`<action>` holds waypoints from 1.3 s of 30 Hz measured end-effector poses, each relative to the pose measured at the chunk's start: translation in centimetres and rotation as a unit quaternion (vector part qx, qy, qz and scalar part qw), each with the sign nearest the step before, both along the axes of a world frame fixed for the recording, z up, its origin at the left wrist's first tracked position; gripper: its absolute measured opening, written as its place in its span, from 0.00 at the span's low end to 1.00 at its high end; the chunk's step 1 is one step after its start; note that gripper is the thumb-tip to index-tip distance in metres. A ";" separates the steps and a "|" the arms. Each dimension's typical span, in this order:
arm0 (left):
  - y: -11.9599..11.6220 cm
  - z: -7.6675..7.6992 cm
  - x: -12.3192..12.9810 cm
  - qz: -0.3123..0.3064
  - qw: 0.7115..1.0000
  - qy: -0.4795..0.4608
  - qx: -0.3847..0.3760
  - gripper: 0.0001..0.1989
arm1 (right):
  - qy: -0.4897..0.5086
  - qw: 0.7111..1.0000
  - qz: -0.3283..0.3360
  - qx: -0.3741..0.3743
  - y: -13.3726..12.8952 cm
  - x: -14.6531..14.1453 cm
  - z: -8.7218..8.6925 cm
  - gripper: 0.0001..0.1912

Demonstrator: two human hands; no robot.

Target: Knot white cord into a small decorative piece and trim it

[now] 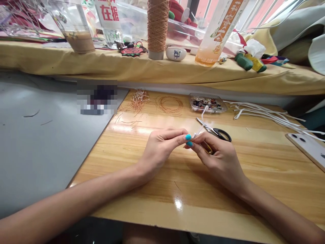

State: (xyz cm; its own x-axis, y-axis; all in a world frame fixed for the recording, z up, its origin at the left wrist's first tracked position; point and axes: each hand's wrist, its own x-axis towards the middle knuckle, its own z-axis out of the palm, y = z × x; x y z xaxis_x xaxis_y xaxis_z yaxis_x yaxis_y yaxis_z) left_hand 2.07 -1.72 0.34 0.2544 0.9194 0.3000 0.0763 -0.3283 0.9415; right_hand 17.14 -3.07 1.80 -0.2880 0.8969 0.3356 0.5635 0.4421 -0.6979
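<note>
My left hand (162, 145) and my right hand (223, 157) meet fingertip to fingertip above the wooden table. Both are closed in a pinch on a white cord (202, 118), whose free end rises and bends over between them. A tiny orange-brown bit shows at the pinch, mostly hidden by the fingers. Black-handled scissors (214, 130) lie just beyond my right hand, blades partly apart, one handle partly covered by the fingers. Behind them stands a clear box of mixed beads (207, 103).
A bundle of cut brown and white strands (139, 101) and a coil of brown cord (169, 104) lie toward the back. White cords (269, 117) and a phone (306, 147) are at right. On the cloth-covered ledge (122, 67) stand a thread cone (157, 27), drink containers and an earbud case.
</note>
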 end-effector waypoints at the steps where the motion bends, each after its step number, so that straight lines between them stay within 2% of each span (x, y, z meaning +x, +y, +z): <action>1: 0.0 0.0 0.0 0.005 1.000 0.001 0.001 0.11 | 0.003 1.000 0.001 -0.003 0.0 0.0 0.0 0.06; 5: 0.4 0.2 -0.1 0.000 1.000 0.004 -0.009 0.10 | -0.002 1.000 -0.014 -0.021 0.3 0.2 0.1 0.08; 10: 0.6 0.4 -0.4 -0.042 0.997 -0.027 -0.065 0.11 | 0.010 0.999 -0.024 -0.045 0.4 0.6 0.4 0.11; 15: 1.0 0.2 -0.6 -0.046 0.994 -0.021 -0.096 0.13 | 0.032 0.997 -0.037 -0.067 0.5 0.9 0.6 0.12; 23: 1.8 0.1 -0.8 -0.073 0.990 0.004 -0.124 0.16 | 0.001 0.999 -0.028 -0.040 0.7 1.3 0.6 0.12; 33: 1.5 -0.1 -0.8 -0.135 0.984 -0.007 -0.112 0.14 | -0.037 0.999 -0.015 -0.020 0.8 1.4 0.3 0.10; 39: 1.5 0.0 -0.8 -0.133 0.985 -0.009 -0.109 0.13 | -0.023 0.999 -0.008 -0.039 0.8 1.4 0.5 0.11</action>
State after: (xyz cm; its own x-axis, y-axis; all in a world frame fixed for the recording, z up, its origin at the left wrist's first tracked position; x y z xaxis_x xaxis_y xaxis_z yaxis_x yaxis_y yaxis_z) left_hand 1.30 -0.22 0.32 0.4918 0.8637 0.1100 -0.0024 -0.1250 0.9922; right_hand 18.56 -2.25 2.28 -0.2864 0.9244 0.2519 0.6025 0.3782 -0.7028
